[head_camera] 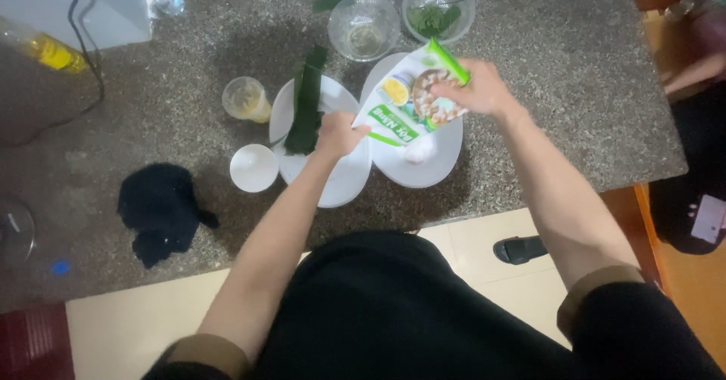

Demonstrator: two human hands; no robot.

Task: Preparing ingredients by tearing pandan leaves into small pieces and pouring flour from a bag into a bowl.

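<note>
A speckled granite countertop (pixel 529 108) carries everything in view, and on it two white plates stand side by side, the left plate (pixel 344 179) with a long folded green leaf (pixel 306 104) laid across it and the right plate (pixel 435 161) lying under the thing being handled. That thing is a white and green printed packet (pixel 404 111), held tilted above the right plate, upper end away from the body and lower end toward the left plate. It is judged to be light and limp, a thin glossy film that may slip and buckle in the middle, with loose contents that shift, so it is best taken at its sealed ends. The right hand (pixel 480 91) is closed on the upper green edge, and the left hand (pixel 336 134) is pinched on the lower corner. Behind are a clear glass bowl (pixel 364 26) and a clear bowl of green leaves (pixel 439 6); to the left, a black cloth (pixel 160 212), a small plastic cup (pixel 246 99) and a small white bowl (pixel 254 167).
</note>
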